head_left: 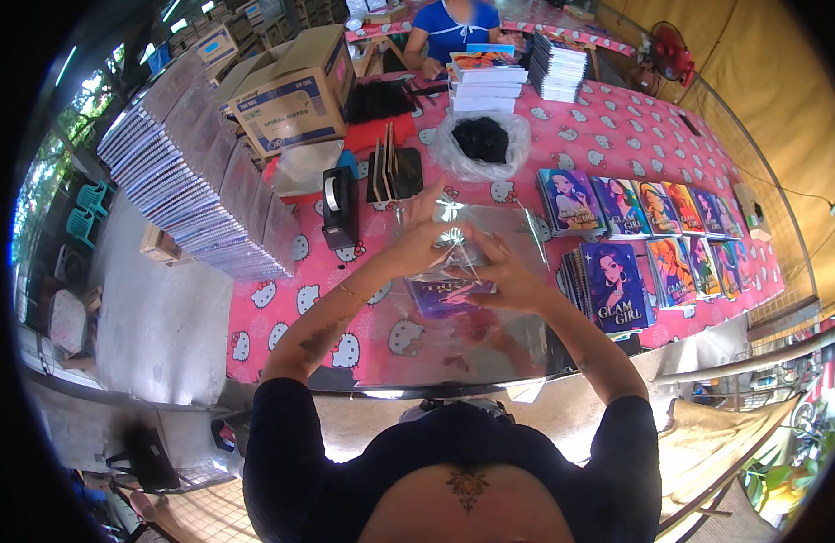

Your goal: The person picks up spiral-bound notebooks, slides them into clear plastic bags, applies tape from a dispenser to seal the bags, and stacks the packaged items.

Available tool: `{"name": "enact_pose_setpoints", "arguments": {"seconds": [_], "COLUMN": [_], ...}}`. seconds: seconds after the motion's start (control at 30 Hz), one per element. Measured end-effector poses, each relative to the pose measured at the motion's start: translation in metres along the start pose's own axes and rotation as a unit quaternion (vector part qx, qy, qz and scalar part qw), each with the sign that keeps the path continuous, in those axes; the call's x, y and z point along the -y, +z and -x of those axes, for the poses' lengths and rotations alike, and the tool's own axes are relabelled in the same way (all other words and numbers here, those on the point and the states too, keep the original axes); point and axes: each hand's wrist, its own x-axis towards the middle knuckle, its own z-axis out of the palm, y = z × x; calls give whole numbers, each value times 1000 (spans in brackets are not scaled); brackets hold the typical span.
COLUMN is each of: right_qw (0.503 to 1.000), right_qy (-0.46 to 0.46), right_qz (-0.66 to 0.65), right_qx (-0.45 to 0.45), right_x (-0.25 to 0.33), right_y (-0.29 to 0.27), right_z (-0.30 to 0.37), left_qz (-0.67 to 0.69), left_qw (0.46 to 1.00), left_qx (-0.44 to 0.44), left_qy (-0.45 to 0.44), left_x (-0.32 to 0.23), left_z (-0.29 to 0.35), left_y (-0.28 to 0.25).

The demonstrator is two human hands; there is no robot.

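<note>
- Bending over the desk [282, 312], which has a pink cloth with cartoon cat faces, a person brings two bare hands together at a purple notebook [436, 300].
- The purple notebook sits near the front edge of the desk, partly hidden by the fingers and by clear plastic film [519, 226]; glare hides how far the film wraps it.
- The left grip [424, 242] is over the far side of the purple notebook, in among the film; whether it pinches the film, I cannot tell.
- The right grip [497, 271] reaches across the right side of the purple notebook, its fingers parted; whether they pinch anything, I cannot tell either.
- Left of the purple notebook and a little beyond it stands a black tape dispenser [339, 213].
- Farther left of the purple notebook, spiral notebooks rise in a tall, leaning stack [191, 172].
- Beyond the purple notebook and to its left is an open cardboard box [295, 100].
- Straight beyond the purple notebook, a see-through bag [515, 149] holds something black, with a pile of books [485, 89] behind it.
- Right of the purple notebook, notebooks with bright illustrated covers [616, 282] lie in two rows.
- Past the far pile from the purple notebook is a co-worker in a blue top [436, 18].
</note>
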Motion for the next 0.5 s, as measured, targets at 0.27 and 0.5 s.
{"name": "enact_pose_setpoints", "arguments": {"seconds": [0.27,0.5], "right_qw": [908,903], "right_qy": [243,184], "right_qz": [-307,-387], "right_qx": [-151,-42], "right_x": [-29,-47], "right_y": [11,-6], "right_z": [-24,-79], "left_qz": [33,194], "left_qw": [996,966], "left_qx": [75,-108], "left_qy": [-32,-132], "left_x": [-46,-47], "left_z": [-1,4], "left_y": [-51,-79]}}
